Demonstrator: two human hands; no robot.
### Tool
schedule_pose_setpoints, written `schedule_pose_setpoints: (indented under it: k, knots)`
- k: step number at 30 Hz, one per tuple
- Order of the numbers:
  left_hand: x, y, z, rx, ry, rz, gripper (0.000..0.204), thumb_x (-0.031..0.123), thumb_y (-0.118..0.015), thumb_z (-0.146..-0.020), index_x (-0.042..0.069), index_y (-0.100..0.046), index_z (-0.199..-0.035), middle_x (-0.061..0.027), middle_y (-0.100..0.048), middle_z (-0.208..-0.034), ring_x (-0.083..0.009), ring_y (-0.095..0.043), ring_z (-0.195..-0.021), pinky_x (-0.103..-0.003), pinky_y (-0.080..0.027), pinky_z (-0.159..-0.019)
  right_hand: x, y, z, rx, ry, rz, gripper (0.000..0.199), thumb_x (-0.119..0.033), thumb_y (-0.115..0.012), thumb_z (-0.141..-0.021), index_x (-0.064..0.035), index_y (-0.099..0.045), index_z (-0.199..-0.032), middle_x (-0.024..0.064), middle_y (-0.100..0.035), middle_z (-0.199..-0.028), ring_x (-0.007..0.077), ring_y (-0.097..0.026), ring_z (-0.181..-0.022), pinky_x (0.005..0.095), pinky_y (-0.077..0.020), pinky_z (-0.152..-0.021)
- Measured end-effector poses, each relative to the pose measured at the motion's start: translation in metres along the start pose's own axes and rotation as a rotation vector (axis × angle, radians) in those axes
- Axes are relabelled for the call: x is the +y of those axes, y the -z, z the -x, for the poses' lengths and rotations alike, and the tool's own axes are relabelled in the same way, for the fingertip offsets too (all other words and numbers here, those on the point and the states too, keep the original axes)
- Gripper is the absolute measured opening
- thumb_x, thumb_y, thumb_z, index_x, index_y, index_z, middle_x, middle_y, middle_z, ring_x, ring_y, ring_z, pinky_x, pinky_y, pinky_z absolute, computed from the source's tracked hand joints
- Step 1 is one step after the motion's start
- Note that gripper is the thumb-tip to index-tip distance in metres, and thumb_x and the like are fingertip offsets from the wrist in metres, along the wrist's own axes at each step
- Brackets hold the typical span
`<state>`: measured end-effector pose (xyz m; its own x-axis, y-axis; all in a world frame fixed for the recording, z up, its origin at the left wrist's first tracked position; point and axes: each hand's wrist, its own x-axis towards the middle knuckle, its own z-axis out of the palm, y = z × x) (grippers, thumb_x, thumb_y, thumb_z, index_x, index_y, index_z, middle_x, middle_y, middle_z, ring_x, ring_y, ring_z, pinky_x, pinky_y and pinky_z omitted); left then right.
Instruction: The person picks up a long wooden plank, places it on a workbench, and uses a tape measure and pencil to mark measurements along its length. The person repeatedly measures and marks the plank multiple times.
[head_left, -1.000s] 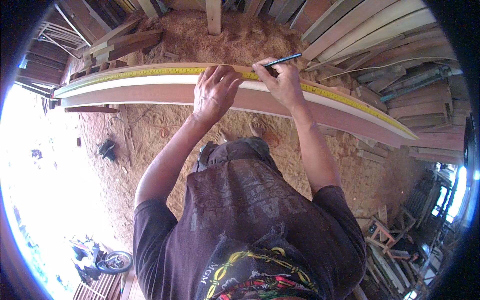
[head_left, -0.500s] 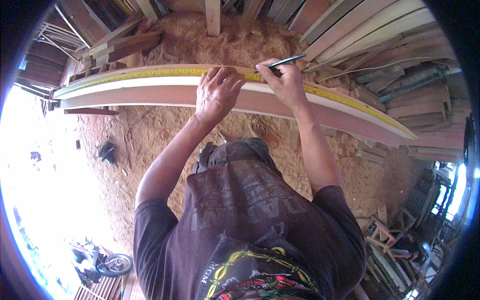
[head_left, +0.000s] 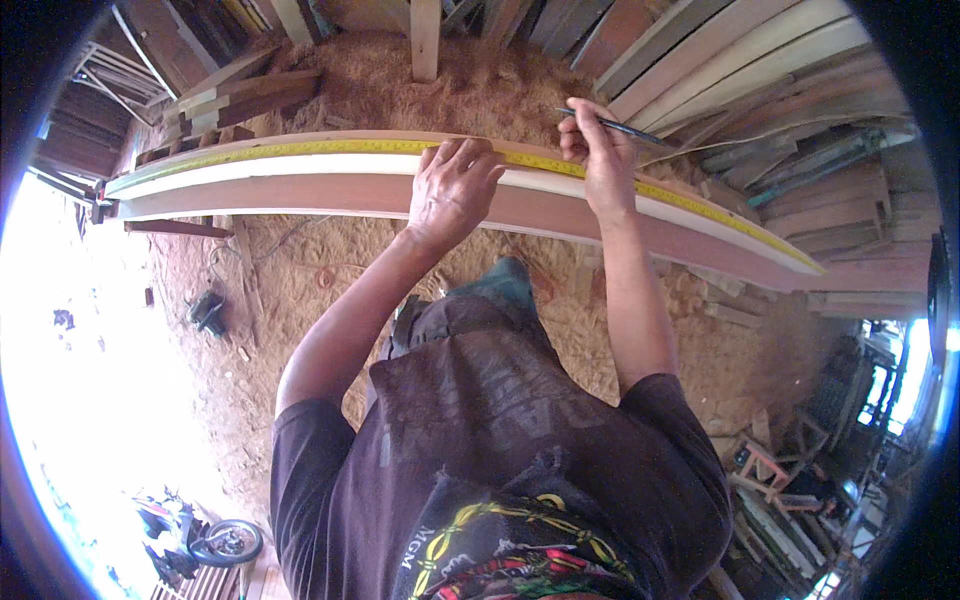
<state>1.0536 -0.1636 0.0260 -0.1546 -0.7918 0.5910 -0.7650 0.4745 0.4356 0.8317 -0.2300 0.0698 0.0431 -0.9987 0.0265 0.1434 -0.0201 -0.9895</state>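
Observation:
A long reddish-brown wooden beam (head_left: 330,195) stretches across in front of me, bent by the lens. Along its top runs a yellow measuring tape (head_left: 300,148), pulled out over most of its length. My left hand (head_left: 450,190) lies on the beam with its fingers bent over the tape, holding it down; the fingertips are partly hidden. Farther right, my right hand (head_left: 605,165) is raised over the beam, closed round a slim dark pencil (head_left: 637,131) that points to the left. The pencil's tip is off the wood.
Planks (head_left: 740,60) are stacked at the far right, and more wood blocks (head_left: 245,95) lie at the far left. Sawdust covers the ground (head_left: 290,270). A dark power tool (head_left: 206,312) sits at the left with a cord. A motorbike (head_left: 200,540) stands behind on the left.
My right hand has lifted off the tape with the pencil and moved right and away. My left hand has slid slightly right along the tape.

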Motion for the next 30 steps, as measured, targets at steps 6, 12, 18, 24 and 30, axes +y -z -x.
schedule_pose_setpoints:
  k: [6,12,18,24,30]
  knots:
    - [-0.003,-0.003,0.004,0.012,-0.039,-0.005,0.022,0.016,-0.071,-0.084,0.012,-0.073,-0.106,-0.0078,-0.068,-0.116,-0.0290,-0.064,-0.112,-0.047,-0.051,-0.092,-0.025,-0.014,-0.018,0.218,-0.086,0.105,0.033,-0.030,-0.062,-0.108,-0.0088,-0.066,-0.134,0.0066,-0.073,-0.097,0.0088,-0.064,-0.075,0.0229,-0.0502,-0.063]
    - [0.003,-0.008,0.002,0.007,-0.026,-0.006,0.027,0.018,-0.072,-0.079,0.013,-0.070,-0.106,-0.0053,-0.066,-0.116,-0.0257,-0.062,-0.111,-0.042,-0.050,-0.087,-0.050,-0.089,-0.049,-0.354,0.078,0.256,0.032,-0.032,-0.064,-0.108,-0.0055,-0.070,-0.124,0.0042,-0.075,-0.098,0.0079,-0.065,-0.081,0.0239,-0.0503,-0.068]
    - [0.000,-0.005,0.002,0.066,-0.101,-0.013,0.022,0.019,-0.068,-0.079,0.011,-0.069,-0.099,-0.0062,-0.065,-0.114,-0.0260,-0.061,-0.113,-0.043,-0.050,-0.092,-0.019,-0.195,-0.073,-0.843,0.302,0.655,0.027,-0.028,-0.070,-0.101,-0.0032,-0.073,-0.112,0.0113,-0.077,-0.090,0.0161,-0.073,-0.080,0.0339,-0.0577,-0.074]
    - [-0.005,-0.006,-0.001,0.061,-0.121,0.032,0.021,0.019,-0.067,-0.078,0.010,-0.069,-0.097,-0.0070,-0.067,-0.114,-0.0260,-0.063,-0.112,-0.042,-0.050,-0.096,0.012,-0.255,-0.090,-1.129,0.382,0.815,0.029,-0.031,-0.075,-0.098,-0.0053,-0.073,-0.113,0.0151,-0.077,-0.095,0.0250,-0.075,-0.088,0.0380,-0.0577,-0.081]
    - [-0.011,-0.004,0.003,-0.121,-0.139,0.059,0.033,0.025,-0.064,-0.084,0.010,-0.071,-0.113,-0.0072,-0.066,-0.128,-0.0270,-0.061,-0.125,-0.046,-0.049,-0.100,0.021,-0.271,-0.091,-1.140,0.273,0.874,0.031,-0.025,-0.083,-0.091,-0.0028,-0.075,-0.112,0.0200,-0.078,-0.099,0.0296,-0.079,-0.092,0.0388,-0.0597,-0.083]
